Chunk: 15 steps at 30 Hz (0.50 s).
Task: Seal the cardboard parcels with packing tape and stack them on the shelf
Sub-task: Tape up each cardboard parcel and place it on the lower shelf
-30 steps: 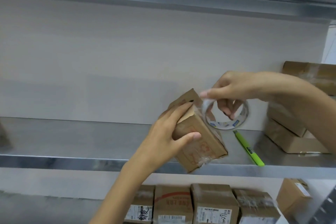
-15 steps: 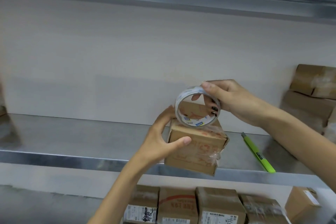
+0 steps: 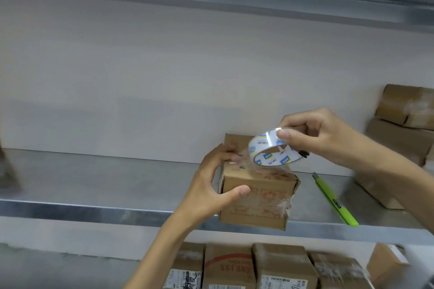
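Currently sealing: left hand (image 3: 211, 185) grips a small cardboard parcel (image 3: 256, 197) at the metal shelf (image 3: 94, 185) edge; right hand (image 3: 312, 138) holds a clear tape roll (image 3: 273, 150) above it. Next, likely, pulling tape across and cutting.

You have lots of bare shelf (image 3: 105, 178) left of the box (image 3: 258, 204), but the green cutter (image 3: 334, 202) and stacked boxes (image 3: 404, 124) crowd the right side.

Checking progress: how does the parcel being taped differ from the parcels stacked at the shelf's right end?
The taped parcel stands alone at the shelf's front edge; the stacked parcels are piled up. The left hand grips the taped parcel, tape roll above it; nothing touches the stacked parcels. Both are brown cardboard.
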Motion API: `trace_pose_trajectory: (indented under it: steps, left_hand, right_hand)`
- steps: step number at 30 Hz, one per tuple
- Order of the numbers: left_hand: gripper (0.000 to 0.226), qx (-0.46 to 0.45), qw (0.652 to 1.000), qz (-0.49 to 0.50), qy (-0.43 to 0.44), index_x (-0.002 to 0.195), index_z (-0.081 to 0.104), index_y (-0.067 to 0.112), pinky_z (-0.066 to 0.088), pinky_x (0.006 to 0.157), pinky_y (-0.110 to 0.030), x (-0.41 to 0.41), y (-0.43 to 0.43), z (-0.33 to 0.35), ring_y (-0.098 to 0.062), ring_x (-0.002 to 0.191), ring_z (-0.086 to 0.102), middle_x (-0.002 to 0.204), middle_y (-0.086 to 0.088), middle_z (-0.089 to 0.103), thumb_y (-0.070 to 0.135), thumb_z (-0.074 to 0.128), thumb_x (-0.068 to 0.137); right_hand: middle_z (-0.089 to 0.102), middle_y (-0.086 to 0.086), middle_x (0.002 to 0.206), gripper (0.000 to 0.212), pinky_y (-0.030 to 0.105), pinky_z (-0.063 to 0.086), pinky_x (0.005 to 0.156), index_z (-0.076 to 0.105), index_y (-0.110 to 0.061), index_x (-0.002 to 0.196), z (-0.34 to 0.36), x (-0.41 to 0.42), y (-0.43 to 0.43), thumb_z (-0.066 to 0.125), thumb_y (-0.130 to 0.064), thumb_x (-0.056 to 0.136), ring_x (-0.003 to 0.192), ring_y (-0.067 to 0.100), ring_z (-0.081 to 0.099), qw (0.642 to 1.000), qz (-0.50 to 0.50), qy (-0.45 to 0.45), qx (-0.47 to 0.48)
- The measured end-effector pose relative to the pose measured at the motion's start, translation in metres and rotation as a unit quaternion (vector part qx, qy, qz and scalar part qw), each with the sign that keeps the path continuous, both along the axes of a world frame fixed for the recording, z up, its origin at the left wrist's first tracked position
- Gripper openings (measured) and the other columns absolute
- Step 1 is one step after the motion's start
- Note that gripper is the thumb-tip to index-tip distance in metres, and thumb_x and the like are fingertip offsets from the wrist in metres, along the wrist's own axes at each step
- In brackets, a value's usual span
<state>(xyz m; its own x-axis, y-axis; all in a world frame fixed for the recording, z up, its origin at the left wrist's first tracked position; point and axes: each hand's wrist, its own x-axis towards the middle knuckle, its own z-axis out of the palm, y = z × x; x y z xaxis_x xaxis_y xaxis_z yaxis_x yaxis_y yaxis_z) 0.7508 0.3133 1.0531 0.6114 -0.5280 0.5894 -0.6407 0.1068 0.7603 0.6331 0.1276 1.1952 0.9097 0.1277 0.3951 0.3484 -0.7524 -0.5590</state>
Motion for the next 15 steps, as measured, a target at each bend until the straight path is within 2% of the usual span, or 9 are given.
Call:
trace_pose_trajectory:
  steps: [2,4,6,10,12,15]
  left_hand:
    - [0.052,0.003,1.000,0.005,-0.006,0.116,0.057,0.035,0.038,0.110,-0.045,0.000,0.000,0.000,-0.011,0.134,0.043,0.139,0.016,0.048,0.048,0.075,0.069]
    - [0.053,0.008,1.000,0.008,-0.011,0.116,0.058,0.033,0.038,0.110,-0.042,0.000,0.001,0.001,-0.009,0.134,0.043,0.138,0.017,0.048,0.048,0.075,0.069]
    - [0.054,0.011,1.000,0.005,-0.012,0.117,0.059,0.030,0.038,0.110,-0.042,0.000,0.001,0.002,-0.009,0.134,0.043,0.138,0.017,0.048,0.048,0.075,0.069]
    - [0.053,0.013,1.000,-0.003,-0.013,0.118,0.059,0.030,0.039,0.109,-0.044,-0.001,0.003,0.003,-0.009,0.133,0.044,0.137,0.019,0.049,0.046,0.075,0.070]
    - [0.052,0.014,1.000,-0.007,-0.012,0.118,0.058,0.031,0.040,0.108,-0.045,-0.001,0.003,0.003,-0.010,0.132,0.045,0.137,0.018,0.049,0.046,0.075,0.071]
    - [0.051,0.007,1.000,-0.008,-0.007,0.117,0.058,0.032,0.042,0.106,-0.047,-0.002,0.003,0.003,-0.011,0.131,0.047,0.138,0.017,0.048,0.046,0.074,0.071]
  right_hand:
    - [0.050,-0.004,0.057,0.037,0.023,0.038,0.053,0.064,-0.018,0.073,-0.005,-0.005,-0.001,0.054,-0.052,0.082,0.055,0.012,0.044,0.994,-0.031,-0.047,-0.094]
    - [0.055,-0.008,0.063,0.035,0.021,0.038,0.058,0.064,-0.025,0.074,-0.010,-0.011,-0.002,0.050,-0.056,0.082,0.060,0.011,0.048,0.984,-0.055,-0.089,-0.143]
    - [0.061,-0.013,0.069,0.032,0.016,0.039,0.058,0.064,-0.029,0.076,-0.016,-0.017,-0.002,0.049,-0.057,0.083,0.063,0.008,0.054,0.982,-0.058,-0.105,-0.144]
    - [0.068,-0.007,0.073,0.036,0.023,0.043,0.057,0.067,-0.026,0.080,-0.024,-0.022,-0.007,0.049,-0.057,0.082,0.067,0.017,0.062,0.979,-0.066,-0.116,-0.154]
    - [0.069,-0.006,0.072,0.037,0.025,0.043,0.054,0.067,-0.026,0.078,-0.025,-0.026,-0.013,0.049,-0.058,0.082,0.064,0.017,0.062,0.977,-0.076,-0.117,-0.160]
    - [0.067,-0.001,0.067,0.040,0.020,0.039,0.052,0.067,-0.021,0.075,-0.027,-0.027,-0.018,0.050,-0.057,0.082,0.058,0.014,0.054,0.970,-0.086,-0.132,-0.186]
